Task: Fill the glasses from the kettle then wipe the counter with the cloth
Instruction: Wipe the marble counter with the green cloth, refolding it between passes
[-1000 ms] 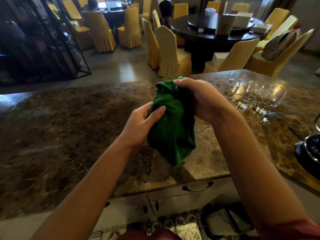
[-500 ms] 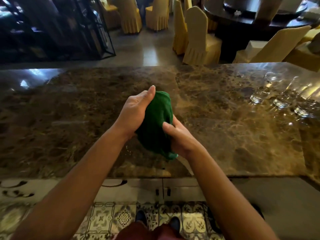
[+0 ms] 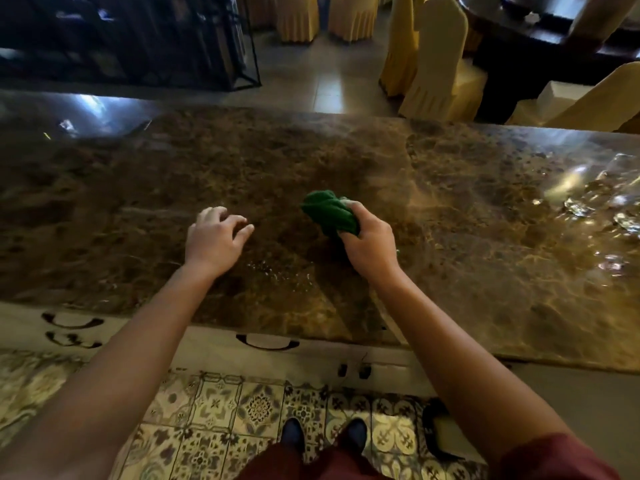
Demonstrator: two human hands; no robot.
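Note:
A bunched green cloth (image 3: pixel 329 211) sits in the grip of my right hand (image 3: pixel 369 239), low over the middle of the brown marble counter (image 3: pixel 138 188). My left hand (image 3: pixel 213 239) hovers to the left of the cloth, fingers loosely curled, holding nothing. Small water droplets (image 3: pixel 273 268) glisten on the counter between my hands. Blurred clear glasses (image 3: pixel 588 199) stand at the counter's far right edge of view. The kettle is out of view.
White drawers with dark handles (image 3: pixel 268 341) run under the counter's near edge. Patterned floor tiles and my shoes (image 3: pixel 294 434) are below. Beyond the counter stand yellow-covered chairs (image 3: pixel 436 60), a dark round table and a black metal rack (image 3: pixel 138 39).
My left hand has let go of the cloth and moved left. My right hand alone now holds the cloth, lowered toward the counter. The view has tilted further down.

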